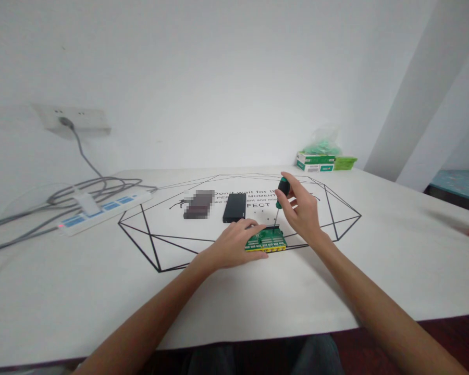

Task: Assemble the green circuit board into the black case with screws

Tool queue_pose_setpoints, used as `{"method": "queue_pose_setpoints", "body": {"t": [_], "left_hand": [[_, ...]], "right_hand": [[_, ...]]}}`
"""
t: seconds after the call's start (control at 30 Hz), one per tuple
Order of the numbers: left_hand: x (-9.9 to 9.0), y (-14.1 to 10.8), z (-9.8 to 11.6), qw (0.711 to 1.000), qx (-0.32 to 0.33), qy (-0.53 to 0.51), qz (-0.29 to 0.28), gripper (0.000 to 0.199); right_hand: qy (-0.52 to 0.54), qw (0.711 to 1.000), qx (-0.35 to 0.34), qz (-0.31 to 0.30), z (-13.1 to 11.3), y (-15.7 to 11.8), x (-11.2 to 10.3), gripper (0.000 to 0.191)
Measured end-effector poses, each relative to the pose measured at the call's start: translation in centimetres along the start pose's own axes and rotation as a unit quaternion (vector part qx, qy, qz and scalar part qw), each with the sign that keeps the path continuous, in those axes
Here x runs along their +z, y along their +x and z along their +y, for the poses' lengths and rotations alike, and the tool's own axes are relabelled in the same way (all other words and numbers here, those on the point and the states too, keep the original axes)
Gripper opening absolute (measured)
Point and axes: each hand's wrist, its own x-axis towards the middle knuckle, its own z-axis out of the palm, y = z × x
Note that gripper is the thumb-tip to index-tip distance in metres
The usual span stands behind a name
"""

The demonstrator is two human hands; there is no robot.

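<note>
The green circuit board point(266, 239) lay just below and right of the centre of the frame, flat on the white surface point(101, 291), with a yellow strip along its near edge; the left hand point(236, 244) was partly open around the board's left end, its thumb along the near edge and its fingers reaching over the top, so that it held the board; the right hand point(303, 208), right of centre, had its thumb and fingers closed about the black and green handle of a screwdriver point(279, 203), whose thin shaft slanted down to the board's far side; whether its tip sat in a screw was too small to tell.

Just beyond the left hand, near the middle of the frame, lay a flat black case point(235, 207); to its left was a dark item point(199, 204), blurred into blocks; black lines and lettering were printed on the surface around them; at the left of the frame lay a white power strip point(105, 213) beside looped grey cables point(97, 183), and a wall socket point(78, 119) held a plug at the upper left; toward the upper right, a clear plastic bag point(323, 140) sat on green and white boxes point(316, 161).
</note>
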Motion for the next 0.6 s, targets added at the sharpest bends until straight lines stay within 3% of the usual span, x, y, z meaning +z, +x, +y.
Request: {"method": "queue_pose_setpoints", "body": {"t": [0.6], "left_hand": [[0.04, 0.08, 0.01, 1.000, 0.007, 0.008, 0.000, 0.063]], "right_hand": [[-0.037, 0.999, 0.014, -0.007, -0.49, -0.36, 0.30, 0.051]]}}
